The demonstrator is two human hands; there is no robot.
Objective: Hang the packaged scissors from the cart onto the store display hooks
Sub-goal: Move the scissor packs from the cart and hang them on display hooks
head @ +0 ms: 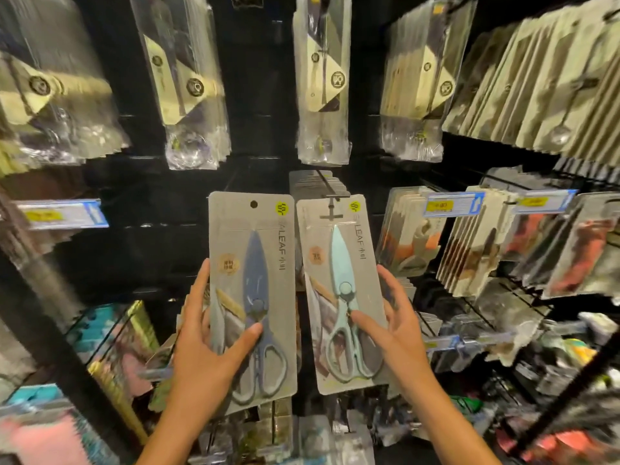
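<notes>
Holding two carded scissors up against the black display wall (255, 135), I see my left hand (204, 344) gripping the pack with the dark blue scissors (256, 297): thumb laid across the front near the pivot, fingers curled round the pack's left edge and behind it. That pack is free of any hook; its round hang hole at the top shows open.

I take the display hook (327, 186) as my landmark, the black prong sticking out toward me. The pack with the mint scissors (342, 290) sits directly below it, and the cross-shaped slot at its top lines up with the hook's tip; whether the card is already threaded on, I cannot tell. My right hand (399, 327) holds this pack, thumb on the front over the handles, fingers wrapped round the right edge.

The blue pack is just left of the hook, its edge beside the mint pack's. More grey cards (308, 182) hang further back on the same hook. Above the hook hang clear-bagged utensils (322, 78). Right of it, blue price tags (453, 203) front rows of other packets.
</notes>
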